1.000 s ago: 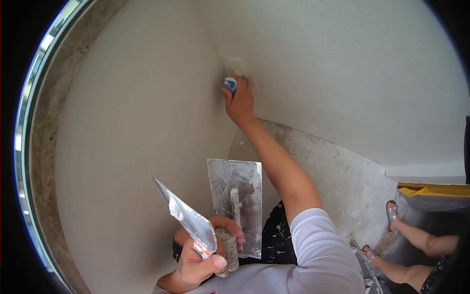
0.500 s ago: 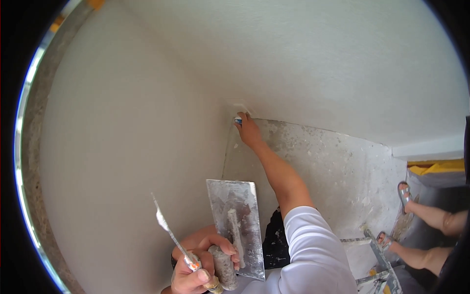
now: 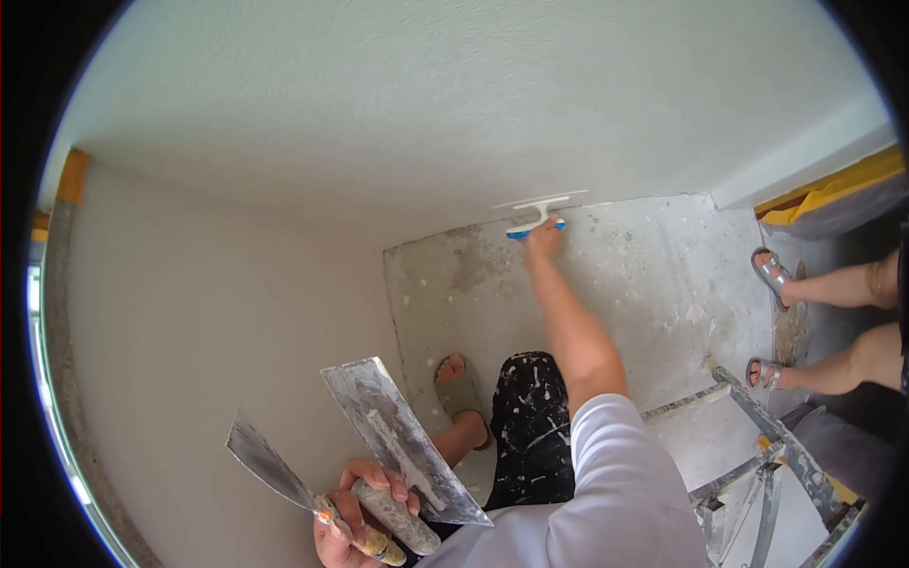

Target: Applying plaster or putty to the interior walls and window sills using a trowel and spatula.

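Observation:
My right hand (image 3: pixel 543 239) reaches out, wrapped round the blue-and-white handle of a finishing trowel (image 3: pixel 542 204). Its thin pale blade lies edge-on along the white wall (image 3: pixel 530 114), just above the floor. Close to my body, my left hand (image 3: pixel 352 502) grips two tools at once. One is a putty knife (image 3: pixel 272 464) with a wide, smeared blade pointing up and left. The other is a rectangular steel trowel (image 3: pixel 388 426), held by its crusted cylindrical handle, with dried plaster on its plate.
A second wall (image 3: pixel 208 331) stands at my left, with a window frame (image 3: pixel 40 312) beyond. The floor (image 3: pixel 615 275) is stained and speckled. At lower right stands a plaster-spattered stepladder (image 3: pixel 772 435); another person's legs (image 3: pixel 843 286) in sandals are behind it. Yellow sheeting (image 3: pixel 833 194) hangs by the doorway.
My right hand has moved the finishing trowel rightward from the corner along the wall base. The view has turned right. The left-hand tools have tilted, and the putty knife's blade now shows broadside.

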